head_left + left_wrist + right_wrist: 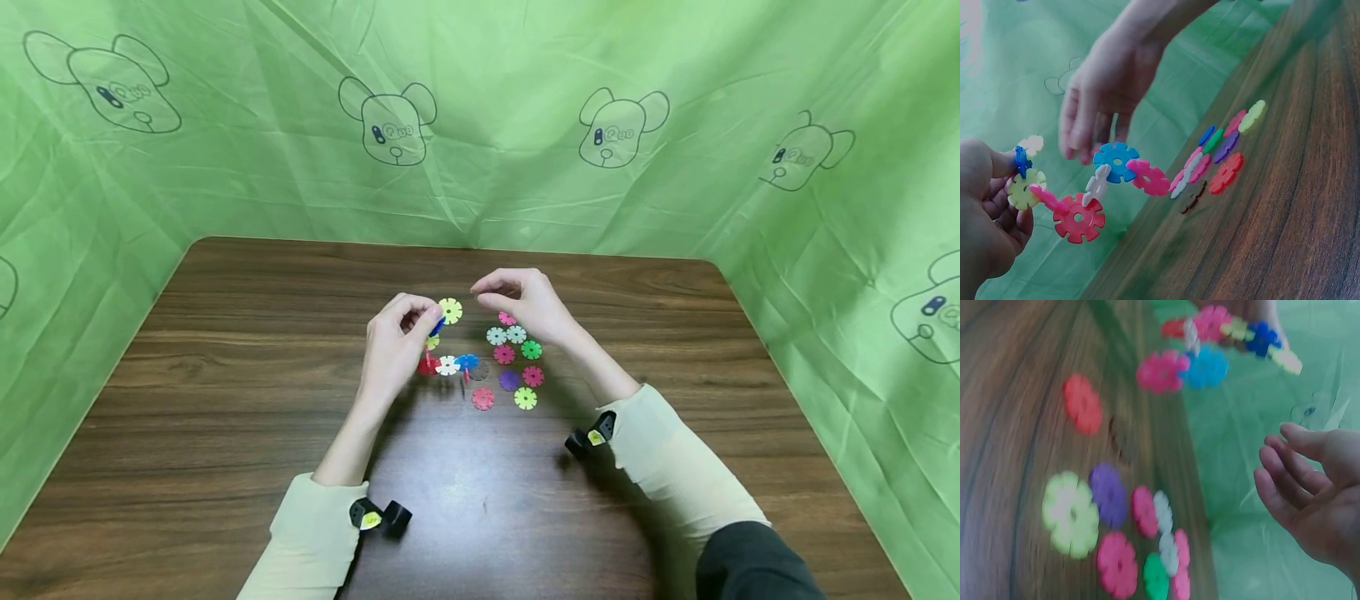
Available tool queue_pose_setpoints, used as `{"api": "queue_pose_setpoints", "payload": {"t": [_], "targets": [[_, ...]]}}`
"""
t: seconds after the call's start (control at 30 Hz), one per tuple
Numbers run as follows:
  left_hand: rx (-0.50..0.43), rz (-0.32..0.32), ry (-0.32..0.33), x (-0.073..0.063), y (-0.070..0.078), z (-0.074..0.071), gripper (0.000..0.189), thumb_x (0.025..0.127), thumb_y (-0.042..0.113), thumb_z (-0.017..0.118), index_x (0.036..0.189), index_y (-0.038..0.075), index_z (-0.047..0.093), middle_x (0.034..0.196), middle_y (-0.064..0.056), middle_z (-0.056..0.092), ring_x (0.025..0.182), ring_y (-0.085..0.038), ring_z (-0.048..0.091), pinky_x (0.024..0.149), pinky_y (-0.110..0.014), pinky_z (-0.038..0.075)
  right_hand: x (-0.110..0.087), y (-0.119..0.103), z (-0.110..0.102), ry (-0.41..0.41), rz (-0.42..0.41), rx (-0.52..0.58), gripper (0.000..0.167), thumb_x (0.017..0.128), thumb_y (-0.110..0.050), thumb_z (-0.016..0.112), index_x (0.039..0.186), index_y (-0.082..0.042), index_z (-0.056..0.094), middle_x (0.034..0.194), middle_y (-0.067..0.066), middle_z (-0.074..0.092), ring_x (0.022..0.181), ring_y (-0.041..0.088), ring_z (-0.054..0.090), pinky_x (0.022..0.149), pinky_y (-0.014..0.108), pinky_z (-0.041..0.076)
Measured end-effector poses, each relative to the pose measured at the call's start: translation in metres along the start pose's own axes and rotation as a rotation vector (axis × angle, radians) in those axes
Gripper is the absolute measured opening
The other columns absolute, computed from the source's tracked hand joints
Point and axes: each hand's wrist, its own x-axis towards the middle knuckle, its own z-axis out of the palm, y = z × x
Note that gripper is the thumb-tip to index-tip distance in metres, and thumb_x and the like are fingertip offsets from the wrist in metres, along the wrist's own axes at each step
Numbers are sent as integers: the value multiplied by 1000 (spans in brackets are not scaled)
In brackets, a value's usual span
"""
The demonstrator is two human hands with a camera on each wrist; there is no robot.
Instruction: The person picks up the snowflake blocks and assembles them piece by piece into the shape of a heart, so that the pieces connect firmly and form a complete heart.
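A chain of notched plastic discs [1079, 217] hangs from my left hand [395, 343], whose thumb and fingers pinch it by the dark blue disc [1023, 162]. A pale yellow disc [450, 311] forms the end above the fingers. Below them the chain runs through yellow-green, pink, red and white to a light blue disc [1116, 162] and a pink disc [1149, 177]. My right hand [531, 303] is raised to the right of the chain, apart from it. Its fingers are loosely bent with nothing between them, as the right wrist view [1310, 487] shows.
Loose discs lie on the brown wooden table [262, 375], among them a purple disc [1109, 495], a green disc [531, 349], a yellow-green disc [526, 398] and a red disc [1082, 404]. A green cloth [495, 200] hangs around the table's back and sides.
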Motion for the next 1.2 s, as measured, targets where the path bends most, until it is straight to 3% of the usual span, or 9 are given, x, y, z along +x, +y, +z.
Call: {"api": "queue_pose_setpoints", "payload": {"t": [0.2, 0.37, 0.63, 0.97, 1.2], "targets": [[0, -7, 10, 0, -2, -2, 13, 98, 21, 70, 96, 8, 74, 89, -7, 64, 76, -17, 56, 68, -19, 43, 5, 24, -6, -13, 81, -209, 17, 95, -14, 75, 111, -11, 78, 108, 5, 79, 95, 19, 74, 87, 35, 59], [-1, -18, 11, -1, -3, -2, 14, 99, 22, 70, 97, 9, 74, 90, -8, 64, 76, -16, 56, 68, -19, 44, 8, 43, -6, -45, 123, -304, 19, 91, -10, 78, 110, -6, 78, 106, 10, 78, 95, 23, 74, 89, 40, 58], [-6, -19, -5, -2, -1, -1, 12, 98, 18, 70, 98, 7, 74, 91, -8, 65, 80, -19, 56, 70, -19, 44, 7, 67, -7, -66, 118, -456, 20, 88, -20, 83, 104, -9, 81, 102, 9, 77, 97, 24, 66, 89, 41, 52], [-30, -12, -9, 0, -1, 0, 11, 98, 16, 70, 98, 6, 74, 92, -9, 67, 82, -23, 56, 70, -19, 44, 7, 80, -6, -25, 93, -395, 19, 85, -17, 85, 97, -9, 73, 91, 8, 74, 86, 22, 66, 81, 36, 52], [-25, -35, -19, -1, -1, 0, 12, 98, 18, 70, 98, 7, 75, 93, -8, 67, 81, -18, 55, 70, -19, 44, 6, 79, -7, 73, 73, -268, 15, 84, -17, 86, 92, -11, 74, 84, 6, 76, 73, 17, 68, 70, 27, 52]]}}
